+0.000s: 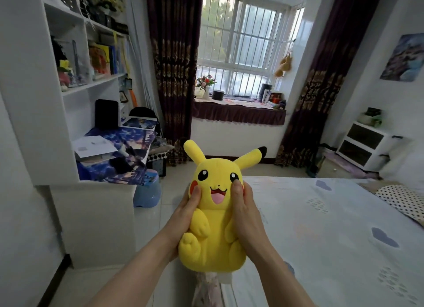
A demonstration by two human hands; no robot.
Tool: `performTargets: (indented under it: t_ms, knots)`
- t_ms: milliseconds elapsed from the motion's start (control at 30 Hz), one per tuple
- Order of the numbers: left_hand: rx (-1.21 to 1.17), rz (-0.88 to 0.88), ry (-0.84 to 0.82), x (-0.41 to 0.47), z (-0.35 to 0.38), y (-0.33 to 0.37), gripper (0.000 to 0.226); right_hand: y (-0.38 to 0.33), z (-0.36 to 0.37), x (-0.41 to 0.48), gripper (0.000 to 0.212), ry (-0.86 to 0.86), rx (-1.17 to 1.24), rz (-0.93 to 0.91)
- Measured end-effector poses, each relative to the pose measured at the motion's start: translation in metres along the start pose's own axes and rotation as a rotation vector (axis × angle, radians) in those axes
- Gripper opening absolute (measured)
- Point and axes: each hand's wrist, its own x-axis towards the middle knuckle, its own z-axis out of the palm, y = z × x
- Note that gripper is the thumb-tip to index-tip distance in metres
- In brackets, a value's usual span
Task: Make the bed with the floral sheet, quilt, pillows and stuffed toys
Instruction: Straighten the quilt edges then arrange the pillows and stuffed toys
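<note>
Beside the bed point(321, 215), left hand point(187, 211) and right hand point(246, 208) clasp one upright yellow stuffed toy point(215, 228), smiling, red-cheeked, with two long ears.

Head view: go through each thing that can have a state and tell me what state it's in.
Toy: upright, facing the camera, held in the air.
Left hand: grips the toy's side, thumb on its cheek.
Right hand: grips the other side, thumb by its eye.
Bed cover: spread flat.
Pillow: lying at the bed's right.
Curtains: drawn open.
</note>
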Motion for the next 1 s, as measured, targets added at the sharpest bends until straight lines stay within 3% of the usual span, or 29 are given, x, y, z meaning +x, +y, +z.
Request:
performTargets:
  t_ms: [400,567,800,1000]
  knots:
    - [0.056,0.005,-0.021,0.152,-0.128,0.128,0.058,-0.074,0.121,0.177,0.056,0.060,0.009,0.047]
    - [0.045,0.007,-0.025,0.183,-0.151,0.142,0.055,-0.079,0.142,0.214,0.053,0.055,0.002,0.034]
    - [0.049,0.007,-0.013,0.230,-0.174,0.148,0.049,-0.067,0.162,0.268,0.065,0.050,0.048,0.036]
    - [0.040,-0.015,-0.024,0.304,-0.188,0.152,0.055,-0.043,0.158,0.340,0.046,-0.056,0.179,-0.052]
